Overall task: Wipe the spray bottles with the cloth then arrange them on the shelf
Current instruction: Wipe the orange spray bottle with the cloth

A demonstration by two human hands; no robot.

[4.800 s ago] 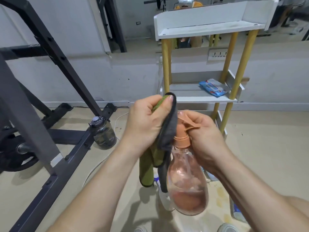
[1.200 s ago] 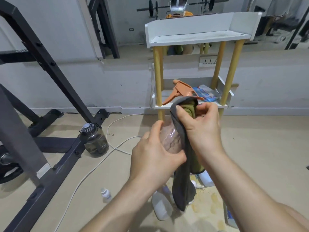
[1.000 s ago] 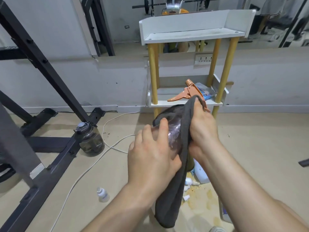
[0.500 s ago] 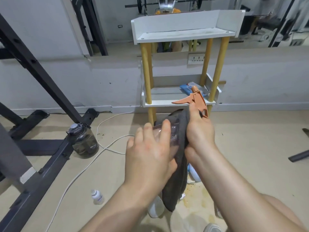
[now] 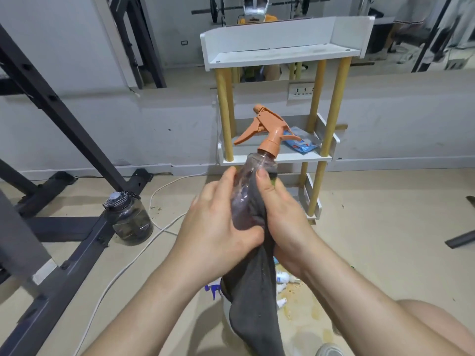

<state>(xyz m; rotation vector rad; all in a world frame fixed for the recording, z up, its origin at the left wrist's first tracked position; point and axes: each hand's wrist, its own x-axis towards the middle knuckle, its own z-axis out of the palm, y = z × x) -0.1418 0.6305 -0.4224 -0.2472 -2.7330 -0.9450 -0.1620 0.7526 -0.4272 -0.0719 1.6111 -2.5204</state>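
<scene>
One spray bottle point(image 5: 245, 194), clear-bodied with an orange trigger head, is held tilted in mid-air in front of the shelf point(image 5: 280, 51), nozzle towards the wall. Two hands work on it. The left hand point(image 5: 218, 227) has its grip clamped round the bottle's lower body from the left, thumb curled under the base. The right hand point(image 5: 280, 214) has its grip closed on the one grey cloth point(image 5: 254, 304), thumb pressing the fabric against the bottle's right flank. The rest of the cloth hangs down between the forearms.

The shelf is a single white unit on yellow posts, with three tiers in view. The top tier has a raised wall along the back and both sides and an open front edge. The middle tier carries one blue packet point(image 5: 300, 143) at its right end, with bare board to the left of it. The lowest tier is mostly hidden behind the hands.

On the floor below the hands lie more bottles, partly covered by the cloth: one blue trigger head point(image 5: 213, 289) and two small white bottles point(image 5: 282, 278) can be counted. How many more there are I cannot tell.

To the left stand one black rack frame point(image 5: 64, 119) and one dark water jug point(image 5: 129, 218) touching its foot. One white cable point(image 5: 144, 253) runs across the floor. Open floor lies to the right of the shelf, out to one dark bar point(image 5: 460, 240) at the picture's edge.
</scene>
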